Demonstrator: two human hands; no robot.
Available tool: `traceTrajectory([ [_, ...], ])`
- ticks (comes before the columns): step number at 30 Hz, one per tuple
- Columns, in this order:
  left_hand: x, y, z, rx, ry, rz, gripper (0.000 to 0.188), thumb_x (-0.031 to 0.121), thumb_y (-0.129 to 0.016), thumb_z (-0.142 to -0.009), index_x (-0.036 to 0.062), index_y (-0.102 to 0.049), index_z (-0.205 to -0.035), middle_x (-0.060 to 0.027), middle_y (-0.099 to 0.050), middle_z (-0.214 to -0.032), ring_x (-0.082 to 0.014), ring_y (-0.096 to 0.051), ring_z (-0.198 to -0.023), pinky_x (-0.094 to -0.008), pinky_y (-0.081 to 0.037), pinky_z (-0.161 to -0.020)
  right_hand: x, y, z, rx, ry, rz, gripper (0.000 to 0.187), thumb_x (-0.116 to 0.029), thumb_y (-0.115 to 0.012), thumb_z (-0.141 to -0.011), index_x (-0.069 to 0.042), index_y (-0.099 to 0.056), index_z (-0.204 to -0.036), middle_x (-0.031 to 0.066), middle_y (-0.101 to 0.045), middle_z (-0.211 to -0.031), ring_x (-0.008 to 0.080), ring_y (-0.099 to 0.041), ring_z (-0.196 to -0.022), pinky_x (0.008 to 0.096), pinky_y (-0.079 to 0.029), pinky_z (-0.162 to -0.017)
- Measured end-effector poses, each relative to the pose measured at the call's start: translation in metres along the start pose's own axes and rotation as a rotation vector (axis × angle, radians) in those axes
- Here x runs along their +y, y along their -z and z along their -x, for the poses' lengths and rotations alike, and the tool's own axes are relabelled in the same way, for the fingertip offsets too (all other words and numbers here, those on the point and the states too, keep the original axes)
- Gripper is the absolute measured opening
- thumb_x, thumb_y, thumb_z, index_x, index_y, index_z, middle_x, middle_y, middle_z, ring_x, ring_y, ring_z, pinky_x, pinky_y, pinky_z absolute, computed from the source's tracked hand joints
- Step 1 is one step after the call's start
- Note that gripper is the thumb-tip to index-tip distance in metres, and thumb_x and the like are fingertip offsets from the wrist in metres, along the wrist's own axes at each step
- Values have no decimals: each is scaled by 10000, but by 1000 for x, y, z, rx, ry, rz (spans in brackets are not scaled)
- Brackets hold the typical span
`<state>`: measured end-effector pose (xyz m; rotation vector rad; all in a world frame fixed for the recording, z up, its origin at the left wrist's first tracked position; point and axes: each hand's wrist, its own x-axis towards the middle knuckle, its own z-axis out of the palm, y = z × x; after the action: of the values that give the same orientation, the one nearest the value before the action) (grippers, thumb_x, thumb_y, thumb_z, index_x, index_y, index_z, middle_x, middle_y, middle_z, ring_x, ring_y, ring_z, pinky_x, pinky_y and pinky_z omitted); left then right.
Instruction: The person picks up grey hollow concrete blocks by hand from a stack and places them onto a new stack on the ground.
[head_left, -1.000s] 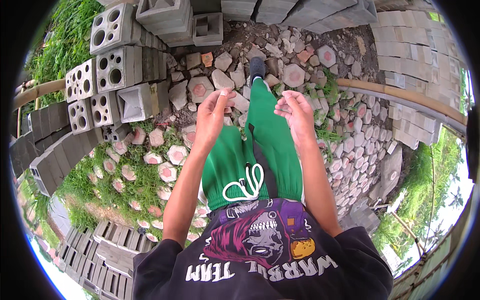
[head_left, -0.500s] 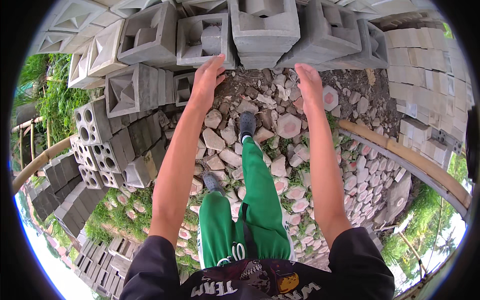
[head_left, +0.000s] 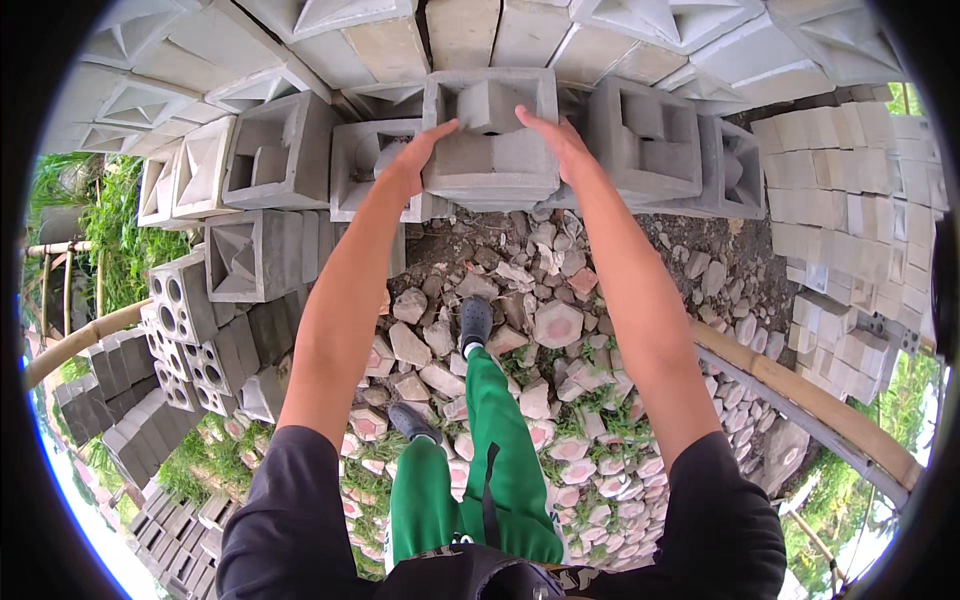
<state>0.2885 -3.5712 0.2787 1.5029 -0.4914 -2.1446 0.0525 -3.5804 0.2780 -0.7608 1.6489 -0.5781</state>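
Both arms reach forward from the lower edge, long and nearly straight, drawing closer together toward the hands. The left hand (head_left: 415,165) is at the left side of a grey hollow concrete block (head_left: 490,160), its fingers extended and their tips at the rim. The right hand (head_left: 562,145) is at the block's right side, fingers fairly straight, the tips reaching over the opening. The hands stand apart from each other with the block between them; whether they clamp it firmly or only rest against it, I cannot tell.

The block is at the top centre, straight ahead of the person, its open face showing, in a row of similar blocks. One grey block (head_left: 645,140) is to its right, another (head_left: 345,170) to its left, partly behind the left hand. Below, the green trousers (head_left: 495,450) and grey clogs (head_left: 475,322) stand among broken stones (head_left: 410,343), the right foot ahead of the left.
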Motion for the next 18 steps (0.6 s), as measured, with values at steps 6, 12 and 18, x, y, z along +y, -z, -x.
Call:
traceTrajectory([
  [6, -18, 10, 7, -1, -42, 59, 582, 438, -598, -833, 49, -527, -1260, -107, -602, -1206, -236, -569, -1100, -365, -412, -975, -5, -5, 15, -100, -20, -57, 763, -292, -692, -768, -35, -347, -1398, 180, -440, -1376, 315, -395, -1281, 471, -319, -1040],
  [12, -96, 10, 82, 168, 41, 97, 627, 442, -617, -823, 12, -509, -1267, -132, -539, -1289, -257, -529, -1159, -392, -410, -977, 22, -18, 102, -99, 17, -60, 685, -215, -682, -777, -39, -375, -1363, 156, -498, -1311, 290, -503, -1174, 404, -394, -987],
  [18, -191, 26, 231, 233, 58, 207, 882, 500, -709, -726, -4, -353, -1356, -209, -504, -1281, -289, -503, -1181, -413, -347, -1046, 136, -45, 213, -124, -143, -25, 730, -253, -729, -764, -35, -394, -1374, 137, -524, -1289, 256, -488, -1190, 395, -382, -999],
])
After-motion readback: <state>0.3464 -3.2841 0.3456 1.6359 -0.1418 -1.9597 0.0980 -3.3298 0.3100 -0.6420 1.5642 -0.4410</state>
